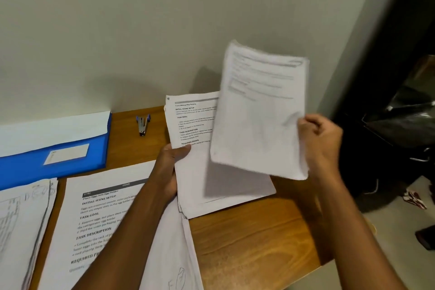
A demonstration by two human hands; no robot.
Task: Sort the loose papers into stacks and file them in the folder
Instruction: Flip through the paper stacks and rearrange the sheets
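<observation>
My left hand [168,169] grips the left edge of a stack of printed papers [195,139], thumb on top, held just above the wooden table [247,238]. My right hand [320,141] pinches the right edge of a single blurred printed sheet [259,110], lifted and tilted above that stack. A blue folder [77,162] lies open at the far left with a white sheet [54,129] inside. A printed stack [94,223] headed "Place Eggs into Egg Holder" lies under my left forearm. A pile of hand-drawn sheets [21,223] lies at the left edge.
A small blue stapler [143,124] rests on the table near the wall. Another sketched sheet [174,266] pokes out under my left arm. The table's right edge drops to a floor with dark bags [388,148] and clutter. A plain wall stands behind.
</observation>
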